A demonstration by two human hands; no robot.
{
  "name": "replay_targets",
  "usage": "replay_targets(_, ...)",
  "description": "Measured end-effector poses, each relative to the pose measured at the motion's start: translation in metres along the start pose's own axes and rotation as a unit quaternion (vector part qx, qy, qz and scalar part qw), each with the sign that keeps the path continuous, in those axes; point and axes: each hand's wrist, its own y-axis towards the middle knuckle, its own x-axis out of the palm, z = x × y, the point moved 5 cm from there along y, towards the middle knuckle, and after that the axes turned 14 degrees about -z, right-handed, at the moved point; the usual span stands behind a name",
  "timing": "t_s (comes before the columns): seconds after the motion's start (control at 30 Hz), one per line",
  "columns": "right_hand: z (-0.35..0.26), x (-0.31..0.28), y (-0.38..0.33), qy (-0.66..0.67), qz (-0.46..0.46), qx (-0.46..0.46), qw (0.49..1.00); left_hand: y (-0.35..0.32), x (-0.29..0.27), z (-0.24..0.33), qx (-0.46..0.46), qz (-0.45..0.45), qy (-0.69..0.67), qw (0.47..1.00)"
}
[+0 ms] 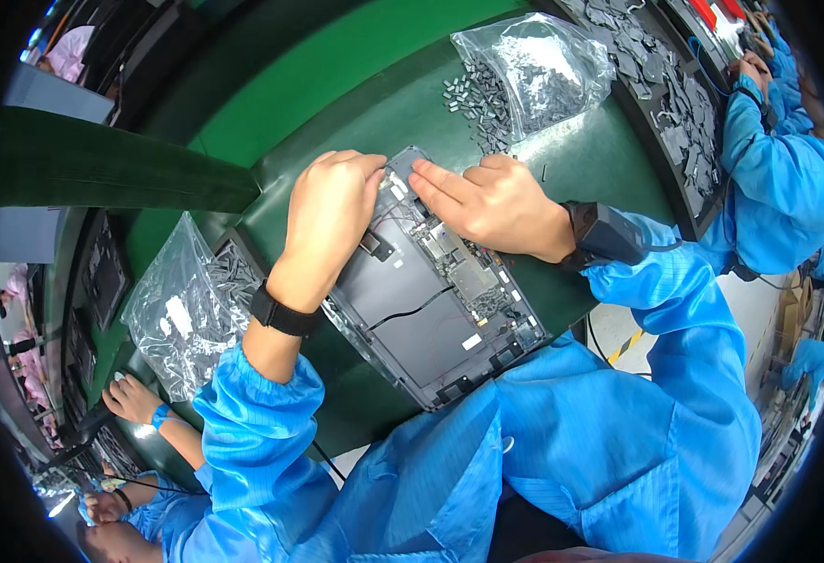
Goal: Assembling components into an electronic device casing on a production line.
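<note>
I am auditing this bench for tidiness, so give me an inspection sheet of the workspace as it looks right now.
Surface: dark green mat, curving with the lens.
Job's things: open grey device chassis lying flat, circuit boards showing along its right side.
Clutter: clear bag of small grey parts, some spilled beside it; second clear bag at left; dark tray of grey pieces at upper right.
Grips: left hand and right hand both press fingertips on the chassis's far corner; nothing seen held.
Cables: black wire and thin red wire across the chassis.
Surroundings: co-workers in blue sleeves at upper right and lower left.
</note>
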Motion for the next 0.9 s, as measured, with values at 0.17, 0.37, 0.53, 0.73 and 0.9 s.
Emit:
replay_targets(0.17, -0.002, 0.011, 0.001, 0.002, -0.045, -0.018, 0.999, -0.001, 0.002, -0.003, 0.001, 0.011, 0.003, 1.0)
replay_targets(0.37, 0.005, 0.01, 0.003, 0.021, -0.081, -0.022, 0.996, 0.001, 0.002, 0.001, 0.007, 0.008, 0.004, 1.0)
replay_targets(0.53, 0.011, 0.005, 0.019, 0.023, -0.152, -0.05, 0.987, -0.002, 0.003, 0.003, 0.019, 0.009, 0.029, 0.999)
replay_targets(0.73, 0.009, -0.005, 0.024, 0.031, -0.137, -0.086, 0.986, -0.006, 0.004, 0.007, 0.022, 0.025, 0.047, 0.998)
replay_targets(0.9, 0.003, 0.005, 0.014, -0.022, -0.094, -0.102, 0.99, -0.007, 0.008, 0.002, 0.024, 0.031, 0.046, 0.998)
